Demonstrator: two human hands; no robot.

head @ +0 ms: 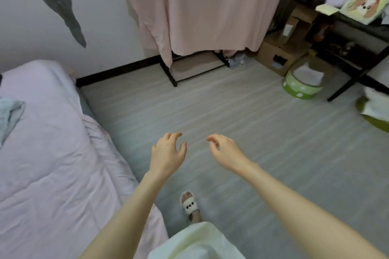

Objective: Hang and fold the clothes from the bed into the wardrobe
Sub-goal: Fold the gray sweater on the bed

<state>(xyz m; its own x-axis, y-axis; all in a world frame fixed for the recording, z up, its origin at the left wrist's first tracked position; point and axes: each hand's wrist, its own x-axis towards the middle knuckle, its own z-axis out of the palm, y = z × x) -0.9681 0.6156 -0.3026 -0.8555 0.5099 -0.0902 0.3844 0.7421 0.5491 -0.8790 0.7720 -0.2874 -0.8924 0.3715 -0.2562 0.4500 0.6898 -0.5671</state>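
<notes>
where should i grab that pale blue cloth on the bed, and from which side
Take the crumpled pale blue cloth by its raised, bunched folds near its right edge, coming in from the floor side over the pink quilted bed. It lies loose and partly cut off by the frame, so that edge looks nearest. The left hand is empty and closest.

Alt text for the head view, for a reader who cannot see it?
Both hands, left hand and right hand, reach forward empty over grey floor. Pink-covered bed lies left with a pale blue garment; a pink-draped wardrobe rack stands ahead.
</notes>
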